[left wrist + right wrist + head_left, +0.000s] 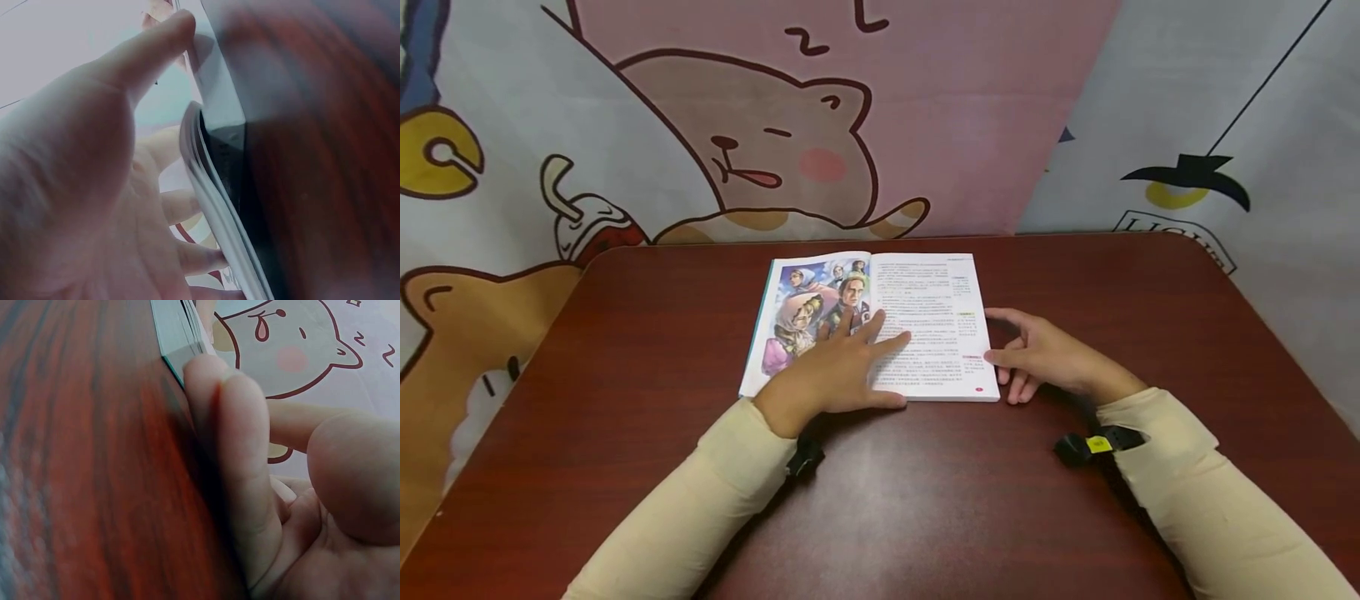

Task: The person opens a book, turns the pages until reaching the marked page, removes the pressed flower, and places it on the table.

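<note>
An open book (925, 292) lies on the table, with a colour picture of several people on its left page and printed text on its right page. My left hand (835, 371) rests across the middle of the book, fingers spread over the fold and thumb along the bottom edge. From the left wrist, the curved stack of pages (219, 200) shows beyond the palm. At the book's right edge is my right hand (1048, 354), its thumb and index fingertips apart at the page margin. Its other fingers (244, 450) bend loosely beside the book's corner, close over the tabletop.
The dark red wooden table (925, 500) extends around the book on every side. Behind its far edge hangs a cloth (985, 108) printed with cartoon animals. Black wrist cameras sit below both sleeves, the right camera (1075, 448) close over the tabletop.
</note>
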Motion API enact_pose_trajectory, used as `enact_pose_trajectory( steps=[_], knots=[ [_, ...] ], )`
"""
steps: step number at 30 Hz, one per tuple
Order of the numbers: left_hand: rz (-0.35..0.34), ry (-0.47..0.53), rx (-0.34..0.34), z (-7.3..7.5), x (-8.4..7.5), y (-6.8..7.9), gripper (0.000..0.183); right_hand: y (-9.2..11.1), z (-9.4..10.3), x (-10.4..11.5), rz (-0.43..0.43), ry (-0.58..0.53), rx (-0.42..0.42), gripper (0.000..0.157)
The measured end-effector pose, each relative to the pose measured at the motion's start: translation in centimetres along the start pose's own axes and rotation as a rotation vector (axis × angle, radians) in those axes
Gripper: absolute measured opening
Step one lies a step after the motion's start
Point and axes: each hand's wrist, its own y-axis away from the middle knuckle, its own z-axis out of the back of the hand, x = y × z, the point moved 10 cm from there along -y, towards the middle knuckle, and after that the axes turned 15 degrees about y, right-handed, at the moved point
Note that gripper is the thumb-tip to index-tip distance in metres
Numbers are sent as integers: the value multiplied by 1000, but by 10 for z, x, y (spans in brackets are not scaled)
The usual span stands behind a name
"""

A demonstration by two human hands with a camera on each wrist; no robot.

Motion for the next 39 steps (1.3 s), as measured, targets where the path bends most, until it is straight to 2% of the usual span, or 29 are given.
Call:
enact_pose_trajectory(
  steps=[8, 20, 39],
  knots=[
    [-11, 2, 8, 0, -1, -1, 84, 1, 2, -2, -10, 2, -11, 81],
    [-15, -4, 6, 1, 0, -1, 79, 1, 4, -1, -59, -24, -5, 68],
    [5, 1, 46, -3, 3, -1, 77, 1, -1, 0, -47, -62, 12, 63]
  ],
)
